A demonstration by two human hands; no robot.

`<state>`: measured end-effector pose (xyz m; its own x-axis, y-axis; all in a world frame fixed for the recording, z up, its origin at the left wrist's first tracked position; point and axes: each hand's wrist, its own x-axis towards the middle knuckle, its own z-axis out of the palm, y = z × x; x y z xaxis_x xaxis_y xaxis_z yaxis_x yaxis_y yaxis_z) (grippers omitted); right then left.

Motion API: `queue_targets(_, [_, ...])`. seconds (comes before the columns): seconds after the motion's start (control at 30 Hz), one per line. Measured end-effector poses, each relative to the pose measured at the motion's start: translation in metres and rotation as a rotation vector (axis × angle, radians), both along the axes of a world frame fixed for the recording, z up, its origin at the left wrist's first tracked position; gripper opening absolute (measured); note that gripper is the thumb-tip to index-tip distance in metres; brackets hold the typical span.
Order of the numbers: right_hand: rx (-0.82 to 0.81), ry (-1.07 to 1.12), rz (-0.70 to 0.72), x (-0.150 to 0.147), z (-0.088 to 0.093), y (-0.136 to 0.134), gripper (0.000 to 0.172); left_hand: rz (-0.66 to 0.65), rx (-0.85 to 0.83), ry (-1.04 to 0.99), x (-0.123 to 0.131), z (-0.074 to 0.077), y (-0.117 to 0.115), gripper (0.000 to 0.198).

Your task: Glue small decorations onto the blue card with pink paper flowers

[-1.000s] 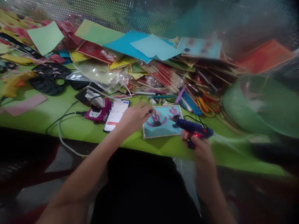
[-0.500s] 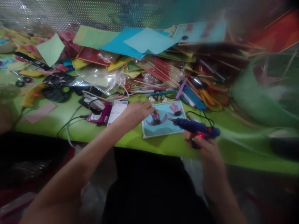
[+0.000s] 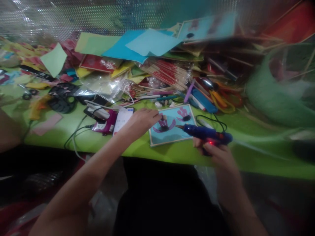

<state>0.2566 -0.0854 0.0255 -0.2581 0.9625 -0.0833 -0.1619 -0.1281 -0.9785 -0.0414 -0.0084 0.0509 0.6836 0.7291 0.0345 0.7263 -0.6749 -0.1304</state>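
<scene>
The right hand [image 3: 216,154] clamps the glue gun [image 3: 208,134], nozzle aimed left over the blue card [image 3: 172,131] at the near edge of the table [image 3: 145,147]. Fingertips of the left hand [image 3: 139,123] steady the card's left side; whether they pinch anything is unclear.

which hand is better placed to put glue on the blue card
Right. The right hand grips the glue gun, and its nozzle already points at the blue card from the right. The left hand lies at the card's upper left edge, fingertips by a small pale piece, with no tool.
</scene>
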Motion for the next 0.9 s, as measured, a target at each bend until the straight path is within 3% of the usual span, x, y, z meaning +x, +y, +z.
queue_targets(0.27, [-0.020, -0.013, -0.027, 0.000, 0.002, -0.001, 0.026, -0.001, -0.032, -0.031, 0.002, -0.001, 0.000, 0.025])
queue_targets(0.4, [-0.003, 0.010, -0.008, 0.001, 0.001, 0.000, 0.024, 0.022, -0.048, -0.064, -0.001, -0.003, -0.003, 0.037])
queue_targets(0.5, [0.005, 0.003, -0.015, 0.000, 0.002, -0.001, 0.022, 0.072, -0.032, -0.125, -0.007, -0.004, -0.011, 0.044])
queue_targets(0.67, [-0.047, 0.001, -0.110, -0.004, 0.008, -0.007, 0.016, 0.192, 0.012, -0.206, -0.009, -0.005, -0.031, 0.038])
queue_targets(0.9, [0.008, 0.002, -0.157, -0.006, 0.008, -0.003, 0.021, 0.302, -0.029, -0.257, 0.003, -0.020, -0.047, 0.041])
